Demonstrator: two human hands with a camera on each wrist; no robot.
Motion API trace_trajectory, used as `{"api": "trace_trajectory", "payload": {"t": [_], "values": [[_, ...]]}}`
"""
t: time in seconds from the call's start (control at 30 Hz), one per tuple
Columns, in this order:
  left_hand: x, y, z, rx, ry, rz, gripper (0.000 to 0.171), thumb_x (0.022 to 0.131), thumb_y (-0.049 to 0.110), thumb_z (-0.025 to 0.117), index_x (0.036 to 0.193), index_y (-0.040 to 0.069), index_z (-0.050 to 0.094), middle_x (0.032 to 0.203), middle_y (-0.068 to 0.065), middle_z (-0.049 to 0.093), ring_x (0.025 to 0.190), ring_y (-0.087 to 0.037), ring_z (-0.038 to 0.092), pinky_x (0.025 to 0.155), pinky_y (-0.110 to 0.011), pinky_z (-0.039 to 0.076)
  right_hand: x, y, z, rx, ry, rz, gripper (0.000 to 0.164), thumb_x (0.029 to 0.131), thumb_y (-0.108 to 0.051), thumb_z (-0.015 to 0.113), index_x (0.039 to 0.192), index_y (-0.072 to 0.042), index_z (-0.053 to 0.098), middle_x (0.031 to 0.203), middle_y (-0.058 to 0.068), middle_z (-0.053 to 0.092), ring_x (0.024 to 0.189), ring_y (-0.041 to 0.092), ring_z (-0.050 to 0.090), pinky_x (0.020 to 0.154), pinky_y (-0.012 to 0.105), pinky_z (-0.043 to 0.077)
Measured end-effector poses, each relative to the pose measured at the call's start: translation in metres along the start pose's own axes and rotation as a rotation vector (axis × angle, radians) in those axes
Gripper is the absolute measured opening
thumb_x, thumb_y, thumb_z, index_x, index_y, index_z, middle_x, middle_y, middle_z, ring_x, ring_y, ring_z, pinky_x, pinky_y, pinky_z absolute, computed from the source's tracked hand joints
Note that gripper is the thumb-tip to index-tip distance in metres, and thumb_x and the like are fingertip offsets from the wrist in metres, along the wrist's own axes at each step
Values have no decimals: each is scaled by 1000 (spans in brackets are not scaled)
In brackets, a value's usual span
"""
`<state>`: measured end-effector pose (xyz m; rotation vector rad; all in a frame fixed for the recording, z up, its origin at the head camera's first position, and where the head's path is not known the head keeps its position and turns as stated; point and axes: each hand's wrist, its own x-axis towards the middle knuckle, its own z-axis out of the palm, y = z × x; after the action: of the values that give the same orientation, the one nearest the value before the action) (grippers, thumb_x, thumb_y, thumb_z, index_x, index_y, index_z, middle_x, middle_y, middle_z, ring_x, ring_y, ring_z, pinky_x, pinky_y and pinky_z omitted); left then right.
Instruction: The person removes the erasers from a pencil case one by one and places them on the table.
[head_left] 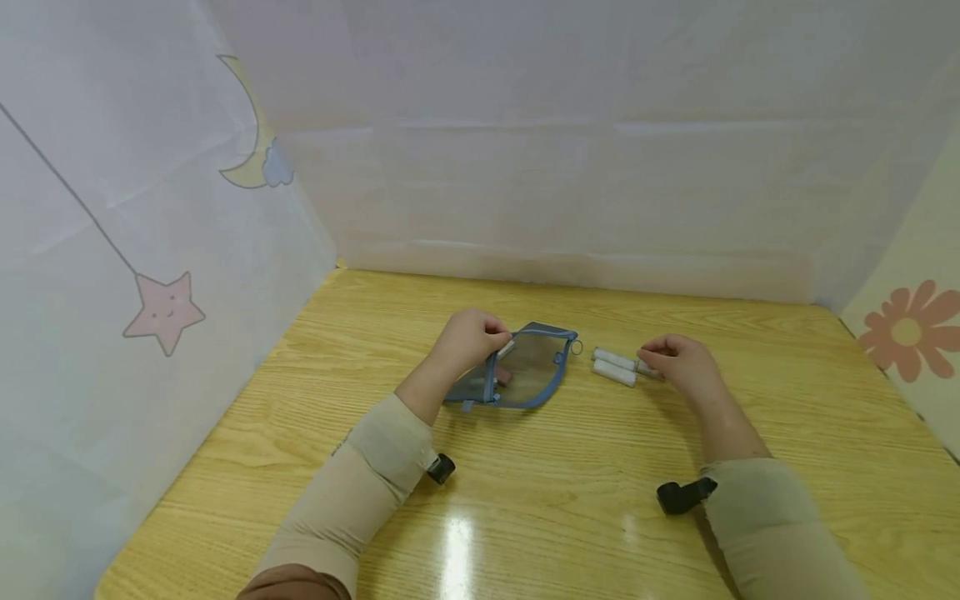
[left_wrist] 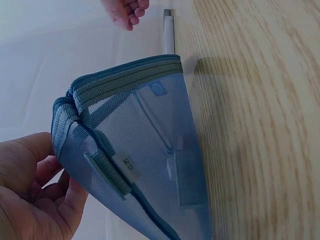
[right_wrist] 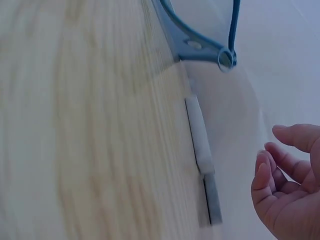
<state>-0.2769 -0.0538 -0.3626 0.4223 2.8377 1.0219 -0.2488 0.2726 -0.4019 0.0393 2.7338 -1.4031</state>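
Note:
My left hand (head_left: pixel 467 342) pinches the upper edge of a blue mesh zip pouch (head_left: pixel 538 354), holding its mouth up from the wooden table. Through the mesh show a small dark pink block (head_left: pixel 503 378) and, near my fingertips, a short white piece (head_left: pixel 506 348). To the right of the pouch, two white sticks (head_left: pixel 613 372) lie side by side on the table; a grey end (right_wrist: pixel 212 200) shows in the right wrist view. My right hand (head_left: pixel 686 367) hovers beside that grey end, its fingers loosely curved, thumb apart and nothing between them.
A metal ring (head_left: pixel 577 347) hangs from the pouch's zip corner. Pale printed sheets (head_left: pixel 525 208) rise behind the wooden table (head_left: pixel 555 500) and along both sides. Black wrist cameras (head_left: pixel 678 497) stick out from both sleeves.

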Motion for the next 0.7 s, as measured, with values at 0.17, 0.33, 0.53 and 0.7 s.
{"api": "trace_trajectory", "payload": {"t": [0.17, 0.33, 0.53, 0.7], "values": [[-1, 1, -1, -6, -5, -9, 19, 89, 31, 59, 76, 24, 70, 72, 5, 63, 65, -14, 49, 59, -28, 40, 4, -13, 14, 7, -50, -36, 38, 91, -32, 55, 113, -1, 55, 108, 17, 55, 98, 30, 53, 81, 41, 47], [-1, 1, 0, -7, -8, -11, 18, 89, 30, 59, 78, 24, 71, 74, 4, 64, 65, -14, 49, 60, -29, 41, 6, -26, 29, 35, -71, -60, 32, 91, -27, 57, 109, -1, 57, 104, 16, 58, 94, 32, 55, 78, 40, 48], [0, 2, 1, 0, -6, -3, 20, 90, 30, 58, 75, 24, 70, 77, 3, 66, 65, -14, 49, 60, -29, 40, 9, -44, 50, 94, -124, -106, 29, 90, -21, 59, 109, 1, 58, 103, 18, 58, 96, 34, 55, 81, 44, 47], [0, 2, 2, -11, -7, 6, 20, 89, 30, 58, 74, 23, 70, 71, 5, 63, 62, -14, 48, 58, -28, 40, 10, -57, 68, 41, -162, -143, 27, 89, -20, 61, 109, -2, 61, 100, 12, 61, 92, 29, 57, 79, 42, 48]]}}
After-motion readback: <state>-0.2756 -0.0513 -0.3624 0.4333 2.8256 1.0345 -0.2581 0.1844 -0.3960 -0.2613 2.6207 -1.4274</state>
